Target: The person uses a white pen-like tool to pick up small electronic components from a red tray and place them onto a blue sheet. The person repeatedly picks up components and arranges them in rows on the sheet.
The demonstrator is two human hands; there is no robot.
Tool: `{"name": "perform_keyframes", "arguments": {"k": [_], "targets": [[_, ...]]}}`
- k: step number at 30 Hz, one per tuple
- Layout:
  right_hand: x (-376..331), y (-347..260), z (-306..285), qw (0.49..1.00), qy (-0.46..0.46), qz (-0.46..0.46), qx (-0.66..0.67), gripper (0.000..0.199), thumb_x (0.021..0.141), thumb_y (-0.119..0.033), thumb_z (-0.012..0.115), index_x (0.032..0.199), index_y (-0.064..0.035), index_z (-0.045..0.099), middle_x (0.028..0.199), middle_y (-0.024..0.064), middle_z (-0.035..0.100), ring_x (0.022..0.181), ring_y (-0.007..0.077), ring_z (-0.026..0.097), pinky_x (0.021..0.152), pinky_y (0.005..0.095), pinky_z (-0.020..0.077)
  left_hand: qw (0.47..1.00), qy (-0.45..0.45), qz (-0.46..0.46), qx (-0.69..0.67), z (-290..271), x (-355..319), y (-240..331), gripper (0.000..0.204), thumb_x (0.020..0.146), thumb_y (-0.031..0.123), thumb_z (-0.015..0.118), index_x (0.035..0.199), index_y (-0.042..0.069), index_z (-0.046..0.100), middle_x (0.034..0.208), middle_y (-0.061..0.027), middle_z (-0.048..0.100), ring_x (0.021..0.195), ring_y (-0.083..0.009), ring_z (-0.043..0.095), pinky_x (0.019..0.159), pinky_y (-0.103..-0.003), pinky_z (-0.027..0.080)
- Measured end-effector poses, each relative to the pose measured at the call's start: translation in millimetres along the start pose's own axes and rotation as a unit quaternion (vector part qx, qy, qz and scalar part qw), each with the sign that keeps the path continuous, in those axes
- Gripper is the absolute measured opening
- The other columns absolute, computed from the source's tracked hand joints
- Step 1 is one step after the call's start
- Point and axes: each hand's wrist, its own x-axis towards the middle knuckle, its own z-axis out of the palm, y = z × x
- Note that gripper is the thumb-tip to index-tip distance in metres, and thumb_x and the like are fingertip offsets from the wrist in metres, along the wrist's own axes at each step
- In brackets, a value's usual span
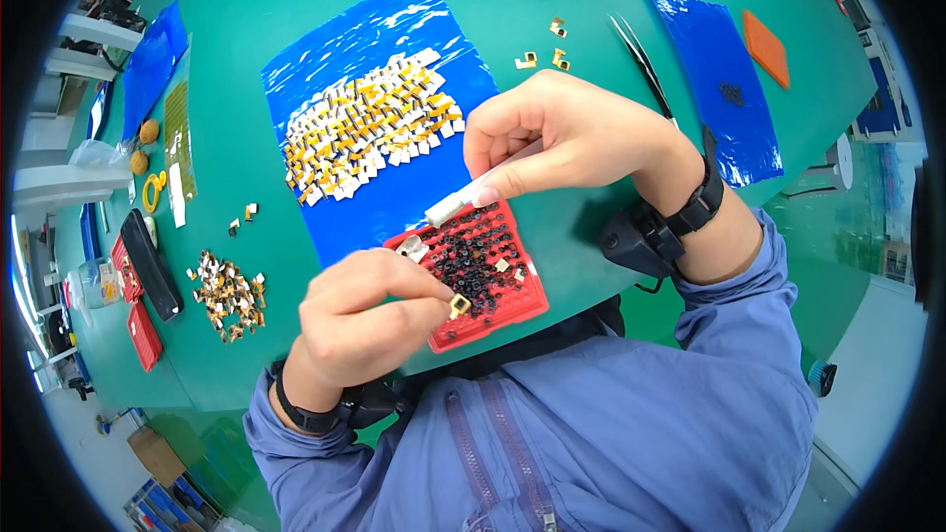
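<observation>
My left hand [370,310] is closed, with a tiny gold-and-black square part [459,305] pinched between thumb and forefinger. It hovers over the near left side of a red tray [527,298], which holds many small black round pieces [463,261]. Above the tray's far edge, my right hand [562,133] grips a white pen-like stick [450,209], tip pointing down and left. Beside that tip, a small silvery piece [414,247] lies at the tray's corner. Just beyond, a blue sheet [365,212] carries dense rows of white-and-yellow flat parts [370,123].
Tweezers [642,59] and another blue sheet [734,128] with a small dark pile lie right, near an orange slab [766,47]. Several loose gold parts [560,60] are beyond my right hand. At left are a heap of small parts [229,298] and a black case [150,264].
</observation>
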Motion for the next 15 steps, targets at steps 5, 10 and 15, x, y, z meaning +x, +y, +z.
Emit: {"name": "perform_keyframes", "arguments": {"k": [5, 10, 15], "targets": [[-2, 1, 1, 1.0, 0.019, 0.017, 0.009, 0.015, 0.081, -0.012, 0.07, 0.082, -0.0003, 0.06, 0.067, -0.002, 0.056, 0.062, 0.0029, 0.049, 0.056, 0.0185, 0.0404, 0.969, 0.044, -0.144, 0.196, -43, 6, -2, 0.01, 0.068, -0.007, 0.066, 0.074, 0.0, 0.063, 0.073, -0.0085, 0.062, 0.066, -0.0192, 0.06, 0.059, -0.028, 0.047], [0, 5, 3, 1.0, 0.021, -0.008, 0.0, 0.02, 0.081, -0.018, 0.07, 0.078, -0.0021, 0.059, 0.061, -0.0027, 0.052, 0.057, 0.0036, 0.045, 0.052, 0.0205, 0.036, 0.941, 0.054, -0.27, 0.198, -67, -9, -28, 0.009, 0.074, -0.005, 0.063, 0.083, -0.004, 0.06, 0.076, -0.0081, 0.061, 0.068, -0.0142, 0.058, 0.064, -0.025, 0.047], [0, -1, 2, 0.999, 0.014, 0.018, -0.034, 0.018, 0.08, -0.013, 0.071, 0.08, -0.0001, 0.059, 0.069, -0.002, 0.057, 0.064, 0.0026, 0.05, 0.056, 0.0174, 0.0415, 0.934, 0.017, -0.326, 0.143, -63, -11, -37, 0.008, 0.077, 0.002, 0.064, 0.084, 0.001, 0.061, 0.077, -0.0088, 0.063, 0.069, -0.0169, 0.06, 0.062, -0.029, 0.046]]}}
